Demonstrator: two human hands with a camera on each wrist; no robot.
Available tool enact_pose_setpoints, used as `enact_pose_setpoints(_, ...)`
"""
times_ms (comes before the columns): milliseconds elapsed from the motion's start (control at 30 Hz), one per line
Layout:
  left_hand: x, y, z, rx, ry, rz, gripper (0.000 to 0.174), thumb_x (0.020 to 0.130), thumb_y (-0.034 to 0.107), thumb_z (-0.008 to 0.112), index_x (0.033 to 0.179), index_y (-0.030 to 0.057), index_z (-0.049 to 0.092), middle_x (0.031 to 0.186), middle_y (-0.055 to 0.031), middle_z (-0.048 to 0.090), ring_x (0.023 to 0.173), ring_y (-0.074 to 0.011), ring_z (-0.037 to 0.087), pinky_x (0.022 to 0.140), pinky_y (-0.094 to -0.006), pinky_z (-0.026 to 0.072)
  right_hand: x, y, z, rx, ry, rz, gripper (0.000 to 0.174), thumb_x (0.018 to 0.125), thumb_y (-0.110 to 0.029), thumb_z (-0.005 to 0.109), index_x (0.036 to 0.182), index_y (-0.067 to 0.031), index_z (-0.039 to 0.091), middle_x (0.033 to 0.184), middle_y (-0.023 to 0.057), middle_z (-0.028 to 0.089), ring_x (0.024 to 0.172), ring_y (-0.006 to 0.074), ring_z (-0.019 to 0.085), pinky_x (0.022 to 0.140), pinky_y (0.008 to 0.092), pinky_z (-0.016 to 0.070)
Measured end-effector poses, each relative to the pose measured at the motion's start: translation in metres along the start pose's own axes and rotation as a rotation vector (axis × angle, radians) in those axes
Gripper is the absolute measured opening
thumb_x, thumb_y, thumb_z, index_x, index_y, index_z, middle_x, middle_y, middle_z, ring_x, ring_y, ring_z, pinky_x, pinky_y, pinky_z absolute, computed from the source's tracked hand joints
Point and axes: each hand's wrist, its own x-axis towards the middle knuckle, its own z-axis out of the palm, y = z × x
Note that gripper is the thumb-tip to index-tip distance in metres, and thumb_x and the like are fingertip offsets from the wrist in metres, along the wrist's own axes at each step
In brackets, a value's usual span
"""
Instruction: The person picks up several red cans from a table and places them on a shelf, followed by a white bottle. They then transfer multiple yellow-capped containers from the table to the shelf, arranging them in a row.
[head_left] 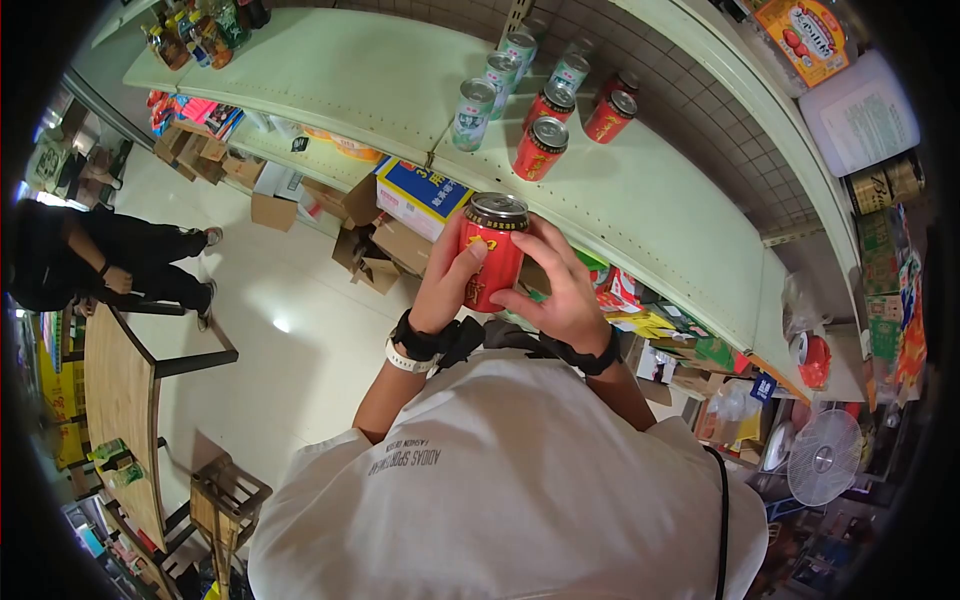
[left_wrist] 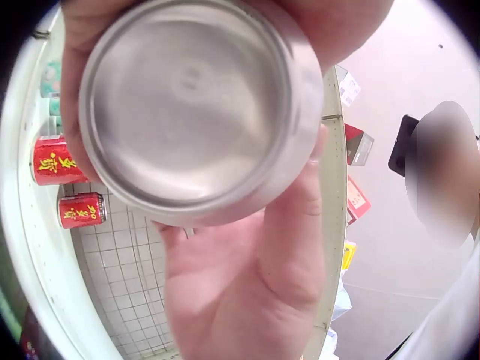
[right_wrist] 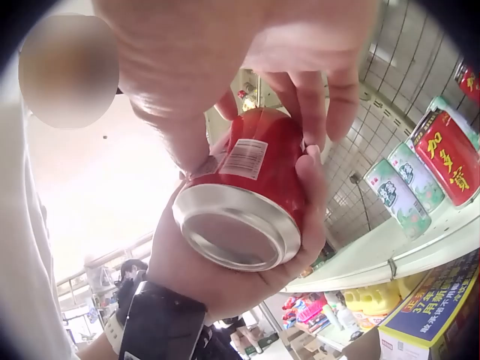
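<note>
A red drink can (head_left: 491, 250) with yellow lettering is held upright in front of the shirt, below the shelf edge. My left hand (head_left: 447, 272) grips its left side, the thumb across its front. From the other side my right hand (head_left: 560, 290) holds it, with the thumb low on the can and fingers near the top rim. The left wrist view looks straight at the can's silver base (left_wrist: 187, 105). A barcode label (right_wrist: 244, 159) shows on its side in the right wrist view, where the left hand (right_wrist: 217, 289) wraps around the lower part.
On the pale green shelf (head_left: 380, 60) stand several red cans (head_left: 541, 148) and green-white cans (head_left: 473, 114). Bottles (head_left: 200, 35) are grouped at its far left. Cardboard boxes (head_left: 400, 245) lie beneath. A person (head_left: 110, 250) is beside a wooden table (head_left: 120, 400); a fan (head_left: 823, 457) stands right.
</note>
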Motion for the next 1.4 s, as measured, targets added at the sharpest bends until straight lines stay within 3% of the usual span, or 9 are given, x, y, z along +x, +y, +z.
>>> enact_pose_setpoints(267,0.034,0.003,0.012,0.111,-0.033,0.008,0.046,0.098,0.020,0.055,0.137,-0.0007,0.042,0.126,-0.0097,0.055,0.115,-0.0151,0.051,0.100,-0.0298,0.0417,0.012,0.019,-0.018,0.038,0.008,0.047,0.062,0.077,-0.021,0.083,0.130,-0.0080,0.054,0.141,0.0246,0.046,0.120,0.0385,0.056,0.099,0.0438,0.0494)
enact_pose_setpoints(467,0.070,-0.016,0.030,0.247,-0.235,0.013,0.051,0.093,0.016,0.065,0.136,0.0001,0.042,0.124,-0.0093,0.055,0.113,-0.0154,0.054,0.098,-0.0307,0.0445,-0.004,0.042,-0.038,0.115,0.122,0.188,0.060,0.076,-0.020,0.083,0.124,-0.0063,0.050,0.135,0.0233,0.051,0.119,0.0388,0.057,0.097,0.0424,0.0495)
enact_pose_setpoints(567,0.087,-0.030,0.048,0.197,-0.312,-0.029,0.058,0.088,0.012,0.073,0.136,0.0007,0.042,0.122,-0.0090,0.056,0.112,-0.0147,0.055,0.094,-0.0299,0.0474,-0.023,0.061,-0.045,0.042,0.185,0.313,0.059,0.075,-0.020,0.084,0.121,-0.0054,0.051,0.128,0.0212,0.055,0.113,0.0369,0.060,0.094,0.0405,0.0499)
enact_pose_setpoints(667,0.109,-0.059,0.053,0.240,-0.365,-0.041,0.061,0.083,0.011,0.079,0.134,0.0009,0.045,0.121,-0.0085,0.056,0.110,-0.0154,0.057,0.091,-0.0300,0.0493,-0.028,0.077,-0.050,0.047,0.288,0.369,0.047,0.078,-0.015,0.082,0.111,-0.0032,0.052,0.111,0.0168,0.061,0.101,0.0333,0.063,0.087,0.0385,0.0507)
enact_pose_setpoints(767,0.128,-0.095,0.052,0.334,-0.379,-0.052,0.059,0.084,0.008,0.076,0.135,0.0011,0.047,0.123,-0.0065,0.058,0.110,-0.0137,0.058,0.095,-0.0303,0.0487,-0.038,0.103,-0.054,-0.009,0.312,0.416,0.038,0.079,-0.012,0.080,0.102,-0.0023,0.051,0.101,0.0144,0.062,0.094,0.0321,0.064,0.082,0.0374,0.0508)
enact_pose_setpoints(833,0.141,-0.110,0.053,0.416,-0.393,-0.001,0.056,0.082,0.009,0.079,0.130,0.0011,0.051,0.117,-0.0047,0.062,0.106,-0.0124,0.060,0.092,-0.0291,0.0500,-0.045,0.118,-0.054,-0.054,0.319,0.446,0.037,0.079,-0.012,0.080,0.101,-0.0027,0.051,0.099,0.0135,0.062,0.092,0.0313,0.064,0.081,0.0374,0.0507)
enact_pose_setpoints(967,0.156,-0.119,0.063,0.460,-0.400,-0.029,0.053,0.082,0.008,0.079,0.128,0.0010,0.054,0.113,-0.0050,0.065,0.102,-0.0121,0.061,0.089,-0.0284,0.0504,-0.048,0.131,-0.061,0.065,0.366,0.557,0.035,0.079,-0.011,0.078,0.100,-0.0034,0.051,0.094,0.0141,0.061,0.086,0.0344,0.062,0.079,0.0378,0.0504)
enact_pose_setpoints(1133,0.175,-0.122,0.078,0.423,-0.378,-0.079,0.058,0.081,0.005,0.079,0.131,0.0005,0.051,0.118,-0.0068,0.064,0.106,-0.0133,0.061,0.090,-0.0286,0.0497,-0.041,0.153,-0.068,-0.011,0.395,0.514,0.032,0.081,-0.006,0.072,0.101,-0.0035,0.046,0.098,0.0193,0.061,0.089,0.0445,0.058,0.079,0.0399,0.0497)
enact_pose_setpoints(1400,0.198,-0.146,0.079,0.436,-0.354,0.030,0.067,0.085,0.002,0.074,0.142,-0.0018,0.039,0.127,-0.0098,0.060,0.116,-0.0166,0.058,0.100,-0.0313,0.0459,-0.028,0.178,-0.067,-0.007,0.451,0.496,0.030,0.082,-0.003,0.069,0.102,-0.0035,0.045,0.101,0.0223,0.062,0.092,0.0470,0.058,0.078,0.0427,0.0499)
